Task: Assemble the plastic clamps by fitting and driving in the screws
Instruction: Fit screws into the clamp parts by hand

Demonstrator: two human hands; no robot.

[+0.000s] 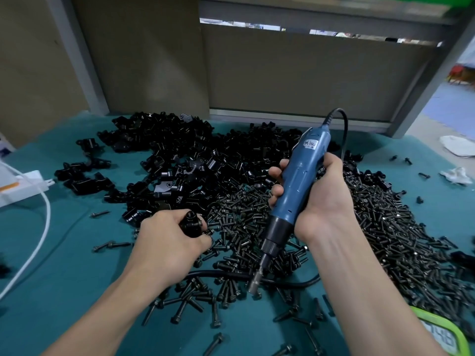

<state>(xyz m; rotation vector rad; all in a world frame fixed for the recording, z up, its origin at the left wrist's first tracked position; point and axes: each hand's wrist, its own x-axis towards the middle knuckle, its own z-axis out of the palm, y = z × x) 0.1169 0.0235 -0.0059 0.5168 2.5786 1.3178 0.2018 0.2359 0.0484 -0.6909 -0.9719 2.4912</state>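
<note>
My left hand [169,237] grips a black plastic clamp [192,224] just above the near edge of the screw pile. My right hand [318,196] holds a blue electric screwdriver [295,186] tilted, its metal bit [255,281] pointing down-left over loose screws, apart from the clamp. A big heap of black clamp parts [180,155] covers the far middle of the green table [64,291]. Black screws [385,227] lie in a wide pile at the centre and right.
The screwdriver's black cable [231,274] runs across the table under the bit. A white cable [38,242] and a white device [20,183] sit at the left. A green-rimmed counter [442,332] is at the bottom right. Crumpled white cloth [456,176] lies at far right.
</note>
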